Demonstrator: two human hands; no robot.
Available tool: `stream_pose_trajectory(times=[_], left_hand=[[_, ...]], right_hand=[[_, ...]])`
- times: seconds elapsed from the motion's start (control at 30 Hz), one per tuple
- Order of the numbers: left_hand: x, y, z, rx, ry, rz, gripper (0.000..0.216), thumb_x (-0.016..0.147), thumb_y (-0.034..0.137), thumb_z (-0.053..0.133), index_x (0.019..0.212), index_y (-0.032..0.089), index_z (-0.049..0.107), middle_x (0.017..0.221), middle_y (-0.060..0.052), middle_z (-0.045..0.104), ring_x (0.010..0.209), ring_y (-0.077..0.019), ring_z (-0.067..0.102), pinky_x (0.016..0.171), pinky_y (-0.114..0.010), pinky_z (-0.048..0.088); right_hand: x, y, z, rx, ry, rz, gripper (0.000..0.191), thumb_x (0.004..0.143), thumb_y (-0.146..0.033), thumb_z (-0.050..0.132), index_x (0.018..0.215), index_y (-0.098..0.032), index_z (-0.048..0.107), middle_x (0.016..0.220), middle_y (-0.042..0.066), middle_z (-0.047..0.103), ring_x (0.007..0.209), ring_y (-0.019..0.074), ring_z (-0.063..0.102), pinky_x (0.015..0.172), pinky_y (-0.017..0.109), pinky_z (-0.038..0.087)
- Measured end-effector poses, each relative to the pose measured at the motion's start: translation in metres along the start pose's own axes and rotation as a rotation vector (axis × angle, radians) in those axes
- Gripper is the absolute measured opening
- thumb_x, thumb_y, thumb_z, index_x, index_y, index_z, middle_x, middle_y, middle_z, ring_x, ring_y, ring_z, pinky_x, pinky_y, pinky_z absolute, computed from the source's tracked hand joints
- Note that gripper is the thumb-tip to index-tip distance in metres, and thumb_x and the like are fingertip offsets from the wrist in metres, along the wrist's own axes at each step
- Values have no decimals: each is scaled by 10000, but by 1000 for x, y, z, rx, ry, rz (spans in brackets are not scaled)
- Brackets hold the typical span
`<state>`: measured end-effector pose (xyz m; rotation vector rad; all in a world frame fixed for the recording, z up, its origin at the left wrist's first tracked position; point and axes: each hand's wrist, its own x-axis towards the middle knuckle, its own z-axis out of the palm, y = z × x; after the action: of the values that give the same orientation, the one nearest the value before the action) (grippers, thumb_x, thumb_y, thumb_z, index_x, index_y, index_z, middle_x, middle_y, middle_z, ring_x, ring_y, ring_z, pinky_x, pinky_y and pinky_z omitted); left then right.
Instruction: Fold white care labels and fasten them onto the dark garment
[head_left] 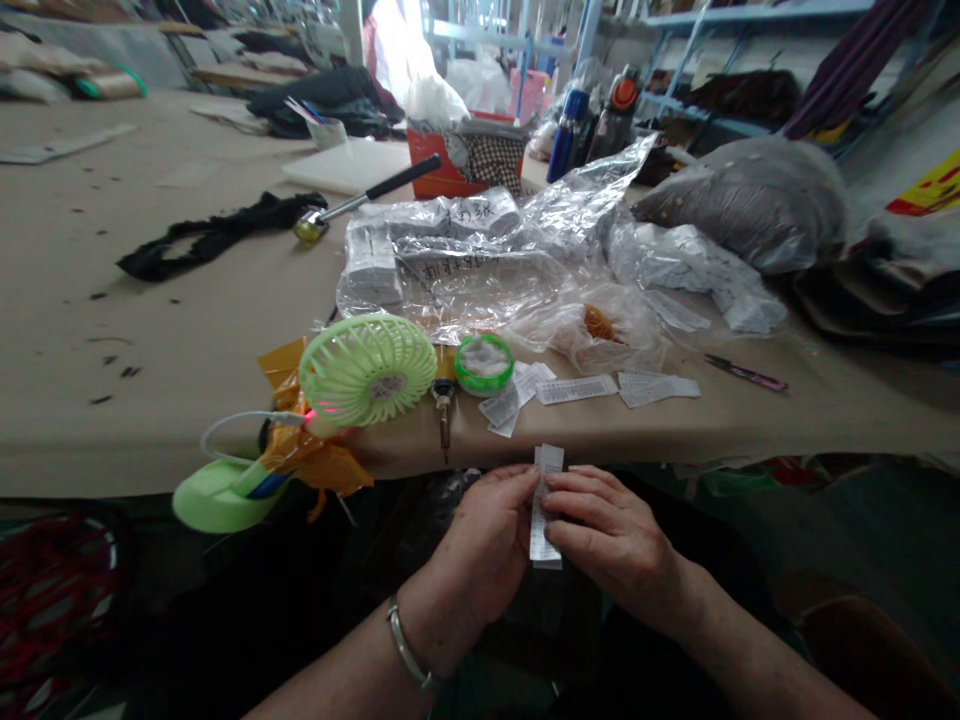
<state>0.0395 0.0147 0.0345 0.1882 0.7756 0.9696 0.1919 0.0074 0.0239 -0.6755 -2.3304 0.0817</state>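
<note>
Between my two hands, just off the table's front edge, is a small stack of printed white labels (546, 545), held upright. My left hand (487, 540) is closed on the stack from the left, thumb along its upper part. My right hand (619, 535) lies against the right side, its fingers pressed on the printed face. On the table beyond lie more printed labels (576, 389), some overlapping in a loose pile (517, 392). A round green dish (484, 364) with white, fluffy-looking filling stands just behind that pile.
A light green fan (367, 370) is fixed with orange tape at the table edge, beside a pointed tool (444, 418). Clear plastic bags (495, 285) and bundled white labels (373, 262) spread behind. Pink-handled thread snips (746, 373) lie right. A hammer-like tool (375, 190) lies farther back.
</note>
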Motion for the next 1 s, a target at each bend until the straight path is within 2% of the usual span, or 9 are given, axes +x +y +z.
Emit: stream_pose_trajectory(times=[0.1,0.27,0.37,0.43,0.53,0.6,0.73,0.9,1.0], left_hand=[[0,-1,2,-4,2,-7,98,683,185,696,687,87,687,636,-57,678,523,-113,584,502,-205,422],[0,-3,2,31,-3,-16,76,658,142,717,663,75,680,614,-51,669,521,-97,583,513,-185,434],[0,-3,2,81,54,-20,54,717,136,678,720,83,671,619,-53,675,515,-104,594,521,-195,461],[0,-2,1,135,102,-54,65,766,146,641,795,90,656,647,-65,689,510,-120,610,529,-224,492],[0,-2,1,239,152,-114,110,816,190,604,877,101,628,737,-105,721,551,-151,653,562,-264,533],[-1,-3,0,272,159,-117,111,821,202,603,879,109,618,750,-106,725,568,-157,666,558,-260,539],[-2,-5,-1,286,156,-124,109,807,215,626,843,113,613,734,-105,721,575,-163,671,560,-262,545],[-3,-4,-1,289,144,-111,117,807,222,625,854,116,606,735,-97,719,576,-160,667,570,-264,542],[-3,-5,0,298,157,-117,105,822,213,598,848,112,607,736,-102,717,567,-154,659,564,-260,533]], right_hand=[[-3,1,0,-17,-13,1,104,869,-129,561,890,-185,646,972,58,714,1057,191,621,959,389,482],[-3,-4,0,0,-36,5,132,874,-110,538,904,-188,640,972,50,713,1055,185,622,955,379,488],[-3,-1,-7,18,-38,33,170,866,-142,562,1023,-181,615,1003,63,707,1063,188,616,951,378,495],[-6,10,-16,-41,-4,131,291,868,-186,571,1158,-181,558,1092,91,674,1128,213,574,967,413,483],[-13,37,-31,-313,68,385,460,884,-289,552,1309,-148,449,1261,172,558,1234,281,470,1004,500,428],[-19,54,-38,-479,20,505,588,863,-409,563,1340,-96,420,1304,219,508,1251,336,431,1004,545,401],[-32,70,-41,-567,-99,524,455,885,-356,531,1284,-139,509,1264,168,559,1229,336,445,989,542,399],[-45,74,-44,-450,66,434,243,886,-212,527,1106,-192,630,1110,109,649,1107,268,553,948,480,448],[-43,68,-46,-312,199,454,181,869,-165,550,1006,-222,655,1012,72,677,1002,225,612,898,428,488]])
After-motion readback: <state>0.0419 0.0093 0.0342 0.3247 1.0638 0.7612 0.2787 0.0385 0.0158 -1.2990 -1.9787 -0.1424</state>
